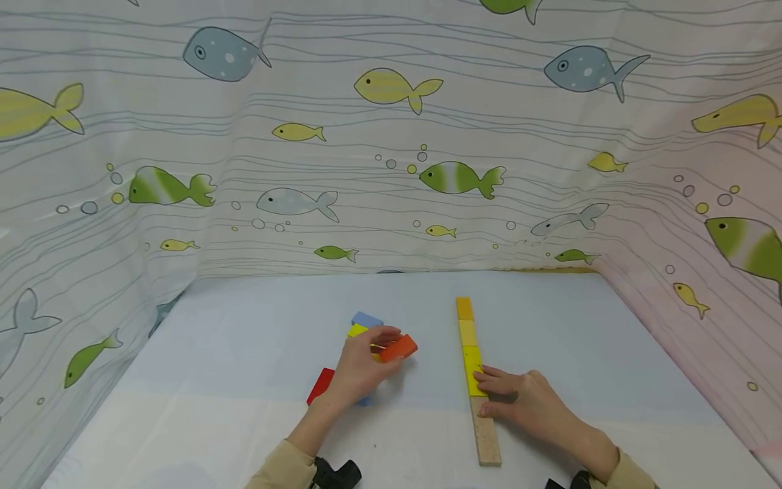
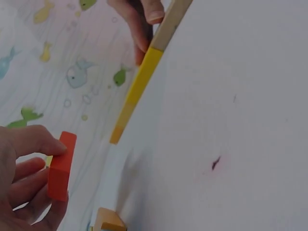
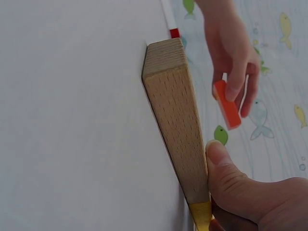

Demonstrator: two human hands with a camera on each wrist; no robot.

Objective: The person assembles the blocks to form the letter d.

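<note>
Orange-red rectangular block (image 1: 400, 348): located clear of the white tabletop (image 1: 244, 339), pinched between thumb and fingers of the left hand (image 1: 362, 367), the nearer hand. The straight row of end-to-end orange, yellow and bare-wood blocks (image 1: 471, 360) lies to its right, apart from it. Row axis: running away from the person; block axis: roughly crosswise, in the head view. Right hand (image 1: 530, 404): fingers loosely extended, touching the row's right side, gripping nothing.
</note>
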